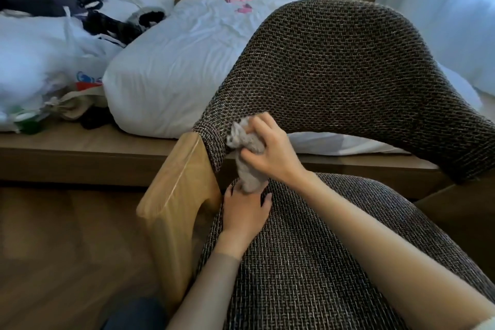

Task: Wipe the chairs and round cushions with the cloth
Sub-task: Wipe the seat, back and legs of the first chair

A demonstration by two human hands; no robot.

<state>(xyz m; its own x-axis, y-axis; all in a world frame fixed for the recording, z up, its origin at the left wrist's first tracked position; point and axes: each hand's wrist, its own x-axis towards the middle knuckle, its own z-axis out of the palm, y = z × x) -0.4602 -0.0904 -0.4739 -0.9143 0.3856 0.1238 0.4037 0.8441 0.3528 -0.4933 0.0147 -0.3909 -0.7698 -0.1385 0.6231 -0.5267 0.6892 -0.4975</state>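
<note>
Woven chair (308,262) seat bears the left hand (245,211), lying flat with fingertips at the lower end of the grey cloth (247,158), whose bunched top the right hand (272,151) grips against the backrest's left edge.

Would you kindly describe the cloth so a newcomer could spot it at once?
Find the dark woven chair beside the white bed. Where its backrest meets the wooden armrest, the right hand grips the cloth: small, pale grey and fluffy, against dark weave all around.
</note>
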